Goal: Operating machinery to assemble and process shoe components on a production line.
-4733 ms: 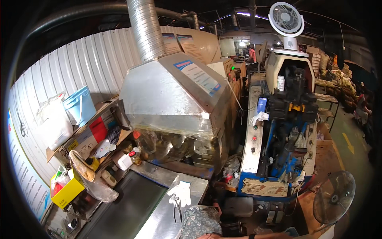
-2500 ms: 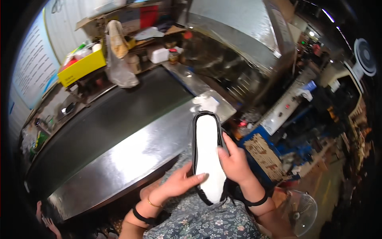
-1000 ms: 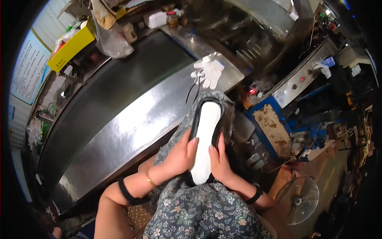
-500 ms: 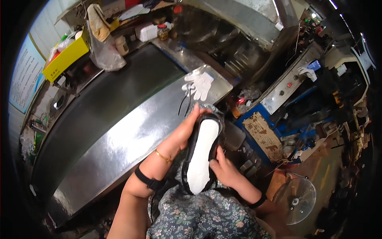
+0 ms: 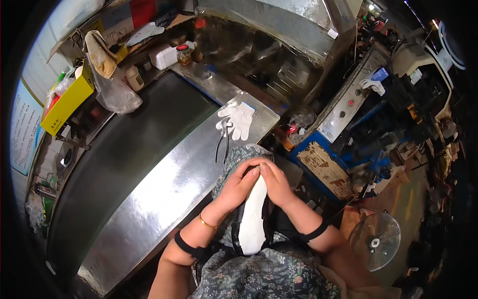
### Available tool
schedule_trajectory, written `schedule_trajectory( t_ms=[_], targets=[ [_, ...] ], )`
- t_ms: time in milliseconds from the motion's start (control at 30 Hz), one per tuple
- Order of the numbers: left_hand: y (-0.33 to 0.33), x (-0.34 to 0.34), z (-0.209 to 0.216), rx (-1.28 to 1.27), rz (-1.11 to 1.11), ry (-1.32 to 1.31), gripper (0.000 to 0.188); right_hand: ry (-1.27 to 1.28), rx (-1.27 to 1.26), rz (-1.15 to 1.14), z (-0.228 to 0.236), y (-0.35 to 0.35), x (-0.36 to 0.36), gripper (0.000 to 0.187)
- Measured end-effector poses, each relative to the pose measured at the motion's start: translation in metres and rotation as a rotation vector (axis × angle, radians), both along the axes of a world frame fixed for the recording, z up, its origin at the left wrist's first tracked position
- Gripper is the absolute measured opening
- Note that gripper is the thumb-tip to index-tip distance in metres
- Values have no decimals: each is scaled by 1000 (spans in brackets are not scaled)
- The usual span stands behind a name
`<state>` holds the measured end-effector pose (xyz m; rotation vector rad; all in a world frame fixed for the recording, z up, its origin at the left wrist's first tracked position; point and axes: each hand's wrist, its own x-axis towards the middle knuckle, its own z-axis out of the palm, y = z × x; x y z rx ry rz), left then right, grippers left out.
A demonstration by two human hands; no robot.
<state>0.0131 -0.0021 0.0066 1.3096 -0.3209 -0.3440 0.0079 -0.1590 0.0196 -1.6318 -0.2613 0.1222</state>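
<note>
A black shoe upper with a long white sole face (image 5: 254,224) turned upward rests over my lap, on the floral cloth (image 5: 259,276). Its far end is wrapped by both hands. My left hand (image 5: 240,187) is closed round the left side and my right hand (image 5: 275,184) round the right, thumbs meeting on top of the white face. Black material shows along the edges of the near end. The far tip lies hidden under my fingers. Beyond the shoe, black-handled pliers (image 5: 222,144) lie by a white glove (image 5: 241,119) on the metal tabletop.
A dark conveyor-like belt (image 5: 134,134) runs along the metal table (image 5: 164,174) at left. Behind it are a yellow box (image 5: 67,102), a plastic bag (image 5: 119,94) and a lidded jar (image 5: 183,55). On the right stand a blue-framed machine (image 5: 326,162) and a fan (image 5: 374,241).
My right hand has moved from the shoe's near right side up to its far end. My left hand has shifted over the same end, and the thumbs now meet. The view has shifted slightly.
</note>
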Motion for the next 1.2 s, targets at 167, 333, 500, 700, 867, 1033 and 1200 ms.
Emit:
schedule_trajectory(
  t_ms=[167, 333, 500, 700, 867, 1033, 1200],
  targets=[
    [-2, 5, -7, 62, 58, -48, 32, 47, 113, 57, -8, -11, -4, 36],
    [8, 11, -1, 103, -27, 55, 36, 0, 114, -81, -6, 2, -7, 30],
    [6, 3, 0, 122, -91, -13, 44, -223, -131, -58, -16, -7, -27, 47],
    [10, -3, 21, 150, -220, -201, 81, 371, 473, 172, -1, -25, -7, 40],
    [27, -47, -21, 165, 15, -99, 80, 15, 96, -37, -10, 1, 0, 24],
    [57, -145, -13, 235, 140, 364, 57, -96, 28, -100, -12, -3, 9, 22],
    [33, -162, -10, 615, 154, 159, 51, -282, -97, -160, -10, 11, 12, 20]
  ],
)
